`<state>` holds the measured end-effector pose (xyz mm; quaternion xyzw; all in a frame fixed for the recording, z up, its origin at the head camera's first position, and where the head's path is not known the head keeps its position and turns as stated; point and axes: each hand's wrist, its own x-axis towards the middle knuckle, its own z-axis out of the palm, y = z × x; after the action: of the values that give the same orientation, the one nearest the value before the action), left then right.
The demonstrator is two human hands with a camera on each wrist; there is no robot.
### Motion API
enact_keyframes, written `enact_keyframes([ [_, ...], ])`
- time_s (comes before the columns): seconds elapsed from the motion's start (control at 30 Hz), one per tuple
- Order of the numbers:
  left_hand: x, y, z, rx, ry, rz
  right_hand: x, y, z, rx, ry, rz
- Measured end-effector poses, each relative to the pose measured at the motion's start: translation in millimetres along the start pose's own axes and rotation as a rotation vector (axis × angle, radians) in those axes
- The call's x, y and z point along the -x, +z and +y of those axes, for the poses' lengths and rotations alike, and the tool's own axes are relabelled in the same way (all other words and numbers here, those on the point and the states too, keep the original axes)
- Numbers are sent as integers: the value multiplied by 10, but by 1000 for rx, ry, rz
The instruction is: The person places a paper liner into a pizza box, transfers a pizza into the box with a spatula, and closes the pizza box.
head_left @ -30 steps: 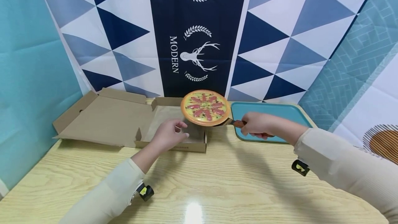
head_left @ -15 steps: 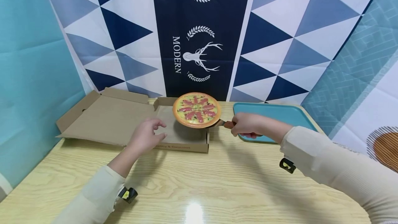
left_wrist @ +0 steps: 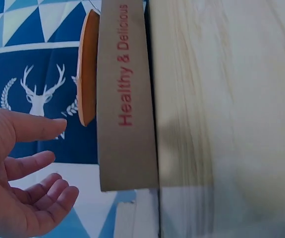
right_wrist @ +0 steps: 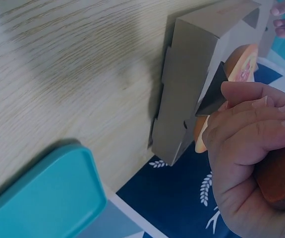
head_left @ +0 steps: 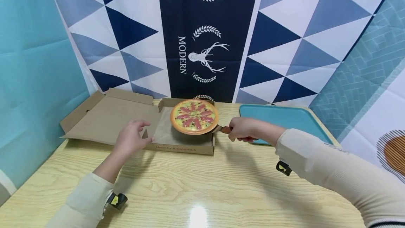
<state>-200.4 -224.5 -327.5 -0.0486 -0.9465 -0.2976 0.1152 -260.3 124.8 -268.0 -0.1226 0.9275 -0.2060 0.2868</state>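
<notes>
My right hand (head_left: 242,129) grips the wooden handle (right_wrist: 281,173) of a pizza server, its metal blade (right_wrist: 214,91) reaching under a pizza (head_left: 194,116). Sausage-like strips and yellow topping cover the pizza, which overlaps the open cardboard pizza box (head_left: 186,149) in the head view. From the left wrist view, the pizza's orange underside (left_wrist: 87,69) shows just above the box wall. My left hand (head_left: 131,138) hovers at the box's left front corner, fingers loosely bent, holding nothing. Most of the blade is hidden beneath the pizza.
The box lid (head_left: 110,115) lies folded open to the left. A blue tray (head_left: 284,117) sits at the back right of the wooden table (head_left: 196,182). Patterned cloth (head_left: 202,38) hangs behind the table, with a teal cloth (head_left: 41,80) at the left side.
The right hand has carried the pizza on the server leftward, away from the tray and lower over the box. The left hand has drawn back to the left.
</notes>
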Motion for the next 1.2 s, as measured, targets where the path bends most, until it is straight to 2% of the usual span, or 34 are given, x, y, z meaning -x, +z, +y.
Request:
enact_keyframes([
  [0.13, -29, 11, -75, -13, -6, -22, -42, 29, -24, -15, 4, -7],
  [0.5, -98, 96, -258, 23, -32, -155, -138, 58, -31, -28, 15, -15],
  [0.7, -115, 126, -282, 49, -84, -195, -170, 45, -39, 0, 1, -28],
  [1.0, -130, 144, -284, 66, -105, -235, -251, 37, -90, 28, 11, -30],
  [1.2, -137, 142, -307, 95, -125, -262, -326, -62, -173, 86, 8, -62],
])
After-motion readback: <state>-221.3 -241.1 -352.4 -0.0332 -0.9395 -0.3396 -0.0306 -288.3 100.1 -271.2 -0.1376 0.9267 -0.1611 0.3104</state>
